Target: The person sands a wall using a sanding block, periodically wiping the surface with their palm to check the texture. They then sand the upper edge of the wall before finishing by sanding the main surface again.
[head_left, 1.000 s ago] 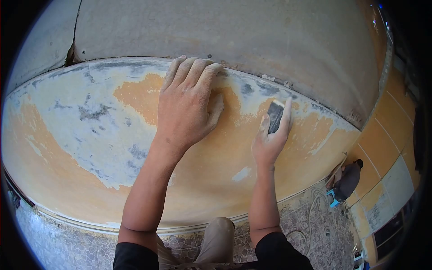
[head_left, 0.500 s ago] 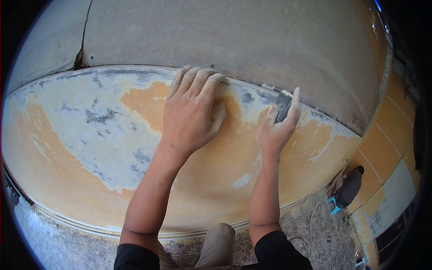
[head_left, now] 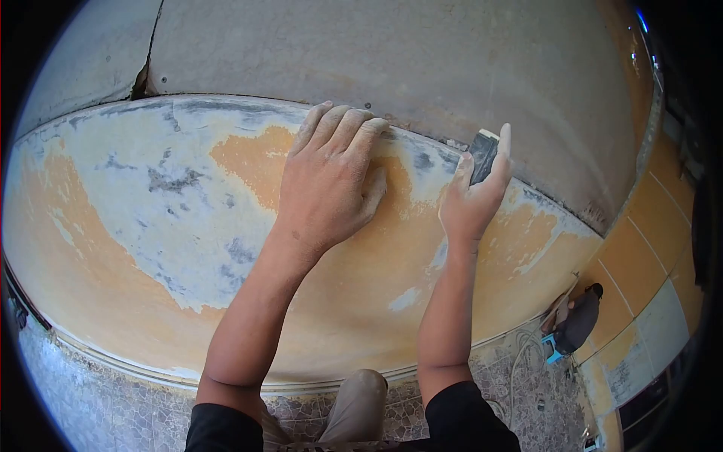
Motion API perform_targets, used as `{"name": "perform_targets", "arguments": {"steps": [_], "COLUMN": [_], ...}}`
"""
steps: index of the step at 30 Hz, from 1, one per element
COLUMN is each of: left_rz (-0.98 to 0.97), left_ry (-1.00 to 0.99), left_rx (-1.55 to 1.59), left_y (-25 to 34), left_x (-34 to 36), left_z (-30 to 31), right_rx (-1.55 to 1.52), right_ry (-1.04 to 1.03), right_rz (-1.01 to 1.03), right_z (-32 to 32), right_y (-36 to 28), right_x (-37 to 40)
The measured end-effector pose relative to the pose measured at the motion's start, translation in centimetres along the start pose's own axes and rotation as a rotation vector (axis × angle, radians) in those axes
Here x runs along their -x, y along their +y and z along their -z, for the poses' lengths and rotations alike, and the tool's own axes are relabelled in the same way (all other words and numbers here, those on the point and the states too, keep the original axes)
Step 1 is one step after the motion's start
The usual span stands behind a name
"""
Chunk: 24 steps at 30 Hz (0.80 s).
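Note:
A curved wall (head_left: 346, 286) with patchy orange and white paint fills the middle of the view. My left hand (head_left: 331, 169), whitened with dust, rests on its upper rim, fingers laid over the edge and thumb spread apart. In my right hand (head_left: 474, 192) is a dark sanding block (head_left: 483, 157) with a pale end, pinched between thumb and fingers. The block is at the wall's upper edge, to the right of my left hand. Whether its underside touches the surface is hidden.
Beyond the rim lies a grey flat slab (head_left: 392, 53) with a crack at left. A person (head_left: 578, 320) sits on a blue stool (head_left: 552, 349) at lower right. A hose (head_left: 514, 361) lies on the stone-patterned floor (head_left: 128, 392). Orange tiles (head_left: 640, 233) cover the right side.
The view has shifted slightly. My right hand has moved a little up toward the slab with the sanding block. My left hand stays on the rim.

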<state>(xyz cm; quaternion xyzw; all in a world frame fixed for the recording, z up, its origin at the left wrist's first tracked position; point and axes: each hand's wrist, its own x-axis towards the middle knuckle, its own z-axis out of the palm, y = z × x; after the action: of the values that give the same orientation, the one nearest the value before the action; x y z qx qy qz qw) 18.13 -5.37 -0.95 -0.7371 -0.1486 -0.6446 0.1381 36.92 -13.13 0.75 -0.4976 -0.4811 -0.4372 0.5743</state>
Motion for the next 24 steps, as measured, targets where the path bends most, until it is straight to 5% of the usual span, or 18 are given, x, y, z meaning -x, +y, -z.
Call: {"name": "perform_targets", "arguments": {"steps": [7, 10, 13, 20, 24], "left_rz": [0.009, -0.007, -0.001, -0.013, -0.010], "left_ry": [-0.003, -0.011, -0.016, 0.006, -0.025], "left_rx": [0.016, 0.010, 0.003, 0.003, 0.009], "left_y": [0.0, -0.1, -0.1, -0.2, -0.1], "left_x": [0.0, 0.0, 0.0, 0.0, 0.1], "left_z": [0.1, 0.2, 0.1, 0.0, 0.2], "right_rx": [-0.035, 0.038, -0.036, -0.032, -0.042], "right_ry": [-0.075, -0.031, 0.010, -0.019, -0.027], "right_rz": [0.008, 0.120, -0.030, -0.072, -0.056], "right_z": [-0.3, -0.1, -0.5, -0.4, -0.3], "right_y": [-0.2, -0.2, -1.0, -0.4, 0.1], "right_x": [10.7, 7.0, 1.3, 9.7, 5.4]}}
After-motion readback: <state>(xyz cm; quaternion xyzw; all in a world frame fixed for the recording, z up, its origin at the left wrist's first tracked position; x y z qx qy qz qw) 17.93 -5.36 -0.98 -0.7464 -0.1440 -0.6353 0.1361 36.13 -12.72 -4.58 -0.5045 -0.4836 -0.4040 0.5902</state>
